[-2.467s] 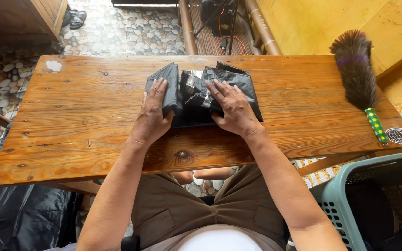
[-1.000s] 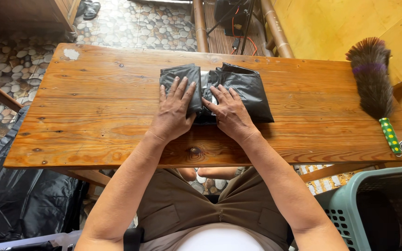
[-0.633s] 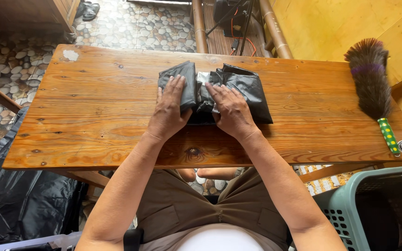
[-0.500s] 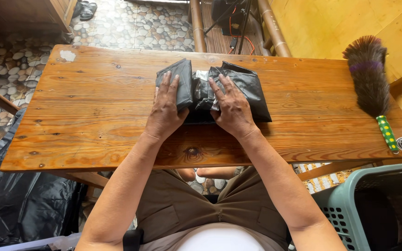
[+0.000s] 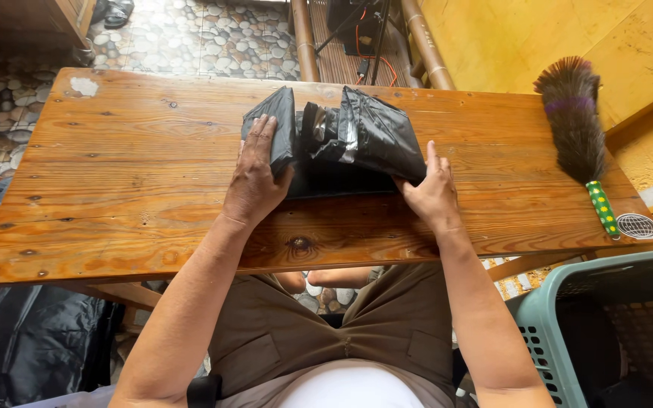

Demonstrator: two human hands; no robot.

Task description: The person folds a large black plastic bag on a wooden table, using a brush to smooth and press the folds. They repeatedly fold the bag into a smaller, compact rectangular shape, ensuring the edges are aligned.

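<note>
- Where the wooden table [image 5: 115,189] shows its middle, a black plastic bag [image 5: 357,140], partly folded, lies toward the far edge.
- Left hand [image 5: 255,181]: fingers together, flat on the bag's left flap, pressing it upright.
- Right hand [image 5: 432,193]: fingers tucked under the bag's right edge; exact pinch unclear.
- Bag looks light, limp, slick; probably best taken at folded edges.
- Feather duster [image 5: 576,128] far right; green basket [image 5: 606,340] near right.

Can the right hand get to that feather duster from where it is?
Probably yes: bare wooden table lies between the right hand and the feather duster, but that hand rests against the black plastic bag.
</note>
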